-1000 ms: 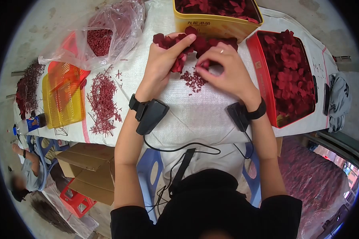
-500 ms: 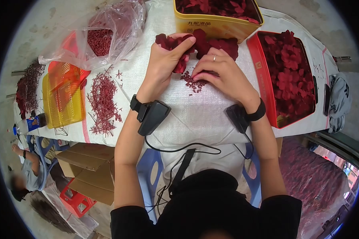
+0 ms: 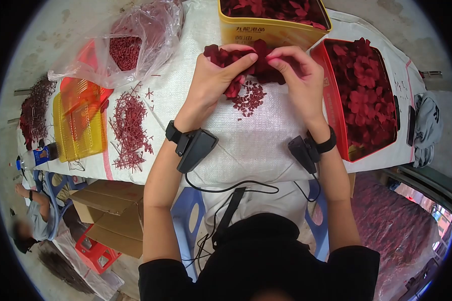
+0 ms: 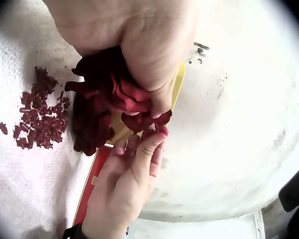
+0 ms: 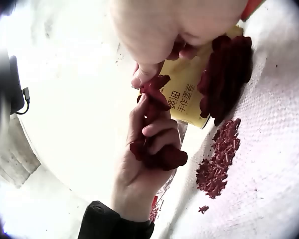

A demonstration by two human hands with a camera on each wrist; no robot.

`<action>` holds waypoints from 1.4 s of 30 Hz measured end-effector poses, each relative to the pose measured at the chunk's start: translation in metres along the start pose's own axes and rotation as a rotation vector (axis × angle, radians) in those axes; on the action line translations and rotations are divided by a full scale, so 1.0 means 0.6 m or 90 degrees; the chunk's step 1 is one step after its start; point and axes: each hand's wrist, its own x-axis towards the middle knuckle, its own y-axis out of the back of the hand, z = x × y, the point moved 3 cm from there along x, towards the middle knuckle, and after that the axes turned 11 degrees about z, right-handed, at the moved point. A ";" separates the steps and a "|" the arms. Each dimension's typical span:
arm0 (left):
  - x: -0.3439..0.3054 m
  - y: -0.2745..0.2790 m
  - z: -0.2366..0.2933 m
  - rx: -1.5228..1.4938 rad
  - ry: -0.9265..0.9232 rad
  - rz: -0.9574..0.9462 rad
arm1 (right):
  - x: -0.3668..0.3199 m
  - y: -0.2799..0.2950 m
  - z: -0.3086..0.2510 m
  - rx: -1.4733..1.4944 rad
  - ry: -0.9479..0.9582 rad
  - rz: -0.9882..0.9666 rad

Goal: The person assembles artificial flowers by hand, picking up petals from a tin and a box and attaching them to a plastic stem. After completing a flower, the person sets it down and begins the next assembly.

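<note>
My left hand (image 3: 212,79) grips several dark red artificial flowers (image 4: 127,94), their petals showing between thumb and fingers. At the far side of that bunch, my right hand (image 3: 305,83) pinches one flower (image 3: 261,54) between thumb and forefinger, close to the left thumb tip. In the right wrist view, other petals (image 5: 164,158) stick out from the left palm. A heap of dark red flowers (image 5: 226,77) lies on the white cloth, behind the hands. Nearer the body is a small pile of short red bits (image 3: 249,99).
A yellow tin (image 3: 276,31) of flowers stands beyond the hands, a red tin (image 3: 329,108) of flowers at the right. Leftward lie red stems (image 3: 129,128), a clear plastic bag (image 3: 155,37) and a yellow plastic basket (image 3: 96,140). A cable (image 3: 236,186) hangs along the table's front edge.
My right hand has risen from beside the pile of bits to the flower at the left thumb, and now pinches it. The left hand has shifted slightly right, still gripping its flowers.
</note>
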 end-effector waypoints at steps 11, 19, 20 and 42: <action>-0.002 -0.004 -0.004 0.025 -0.027 -0.020 | 0.002 0.003 0.009 -0.020 -0.035 -0.006; -0.003 -0.004 -0.003 0.044 -0.039 -0.009 | 0.002 0.002 0.013 -0.029 -0.032 -0.010; -0.002 -0.004 -0.003 0.043 -0.036 -0.009 | 0.002 0.002 0.014 -0.027 -0.033 -0.009; -0.008 -0.008 0.000 0.061 -0.049 -0.037 | -0.008 -0.002 0.005 0.011 0.030 0.088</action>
